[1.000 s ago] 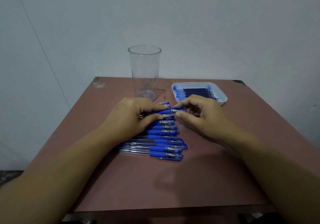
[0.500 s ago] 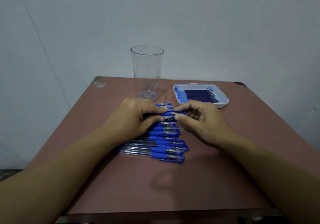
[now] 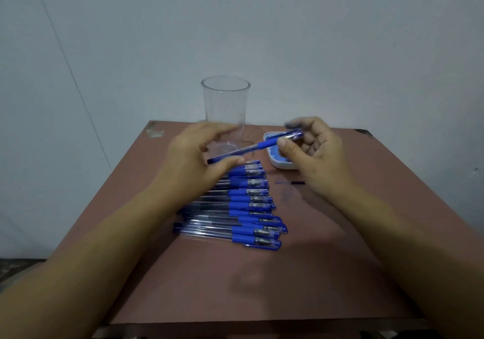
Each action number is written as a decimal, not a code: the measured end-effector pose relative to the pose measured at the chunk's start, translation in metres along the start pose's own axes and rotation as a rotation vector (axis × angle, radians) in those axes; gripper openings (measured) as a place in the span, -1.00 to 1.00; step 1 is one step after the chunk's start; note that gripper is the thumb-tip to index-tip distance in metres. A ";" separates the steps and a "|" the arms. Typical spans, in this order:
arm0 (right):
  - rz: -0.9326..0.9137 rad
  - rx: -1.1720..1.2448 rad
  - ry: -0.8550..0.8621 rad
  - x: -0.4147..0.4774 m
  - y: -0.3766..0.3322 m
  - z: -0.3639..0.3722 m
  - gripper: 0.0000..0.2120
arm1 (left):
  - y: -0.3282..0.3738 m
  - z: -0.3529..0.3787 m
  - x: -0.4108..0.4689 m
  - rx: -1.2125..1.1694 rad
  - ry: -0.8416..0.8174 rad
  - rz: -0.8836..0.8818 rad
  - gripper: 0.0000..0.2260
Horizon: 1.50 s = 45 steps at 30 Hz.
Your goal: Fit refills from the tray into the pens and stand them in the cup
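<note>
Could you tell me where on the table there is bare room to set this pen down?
The widest bare patch of table lies between the row of pens and the near edge. Another lies right of the tray, toward the far right corner. It is crowded between cup, tray and pens.

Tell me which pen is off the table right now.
The pen held in the air between the left hand and right hand, tilted in front of the cup. Every other pen lies flat in the row on the table.
</note>
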State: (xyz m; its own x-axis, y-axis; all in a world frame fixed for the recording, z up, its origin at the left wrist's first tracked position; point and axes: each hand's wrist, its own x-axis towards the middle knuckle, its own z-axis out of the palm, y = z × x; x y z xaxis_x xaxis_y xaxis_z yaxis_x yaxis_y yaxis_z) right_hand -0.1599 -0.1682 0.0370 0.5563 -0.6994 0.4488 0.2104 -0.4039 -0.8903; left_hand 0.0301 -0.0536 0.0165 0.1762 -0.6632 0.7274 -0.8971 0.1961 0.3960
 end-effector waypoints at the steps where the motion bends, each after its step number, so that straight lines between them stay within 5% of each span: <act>1: -0.030 -0.028 0.035 0.007 -0.005 -0.002 -0.73 | -0.006 -0.008 0.006 0.043 0.022 -0.019 -0.45; 12: -0.243 -0.074 0.292 0.089 -0.023 -0.008 -0.72 | -0.062 -0.019 0.057 0.104 -0.102 -0.119 -0.20; 26: -0.377 -0.658 -0.118 0.123 0.009 0.027 -0.85 | -0.063 -0.007 0.058 -0.025 -0.079 -0.134 -0.19; 31: -0.368 -0.663 -0.095 0.109 0.013 0.023 -0.70 | -0.058 -0.007 0.057 0.025 -0.088 -0.166 -0.17; 36: -0.307 -0.684 -0.111 0.081 0.012 0.007 -0.75 | -0.034 -0.013 0.041 0.153 -0.090 -0.298 -0.07; 45: -0.079 -0.925 -0.507 0.039 0.033 -0.005 -0.83 | 0.008 -0.011 -0.037 0.290 -0.620 -0.194 -0.24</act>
State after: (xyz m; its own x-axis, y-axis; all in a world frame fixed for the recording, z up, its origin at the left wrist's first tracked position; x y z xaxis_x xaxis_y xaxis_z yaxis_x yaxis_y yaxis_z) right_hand -0.1353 -0.2118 0.0256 0.8833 -0.4095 0.2284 -0.3147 -0.8788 -0.3587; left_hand 0.0206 -0.0197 -0.0013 0.1583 -0.9723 0.1719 -0.9597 -0.1106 0.2583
